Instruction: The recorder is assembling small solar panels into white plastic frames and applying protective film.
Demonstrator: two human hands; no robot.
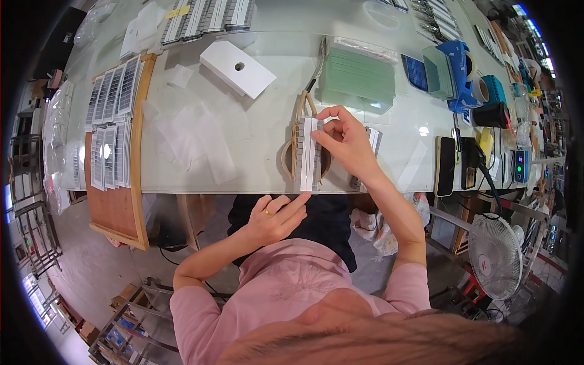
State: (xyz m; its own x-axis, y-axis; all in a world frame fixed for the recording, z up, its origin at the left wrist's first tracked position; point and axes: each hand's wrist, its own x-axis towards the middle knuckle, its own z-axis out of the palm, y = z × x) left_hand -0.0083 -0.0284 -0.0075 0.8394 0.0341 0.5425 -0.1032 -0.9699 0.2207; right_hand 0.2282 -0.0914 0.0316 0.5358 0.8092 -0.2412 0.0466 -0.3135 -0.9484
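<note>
Lying at the desk's [261, 121] front edge: one slatted grey-and-white strip [308, 159]. Left hand [274, 220]: loosely spread, one fingertip at the near end. Right hand [347, 143]: thumb and forefinger over the far half; cannot tell whether pinching. Advised handling: light fingertips, strip kept straight.

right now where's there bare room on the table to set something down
Between the white box and green stack; also between the thin white sheets and the strip bundle at the right hand. Crowded: the right end, around the phone and blue tape dispenser.
</note>
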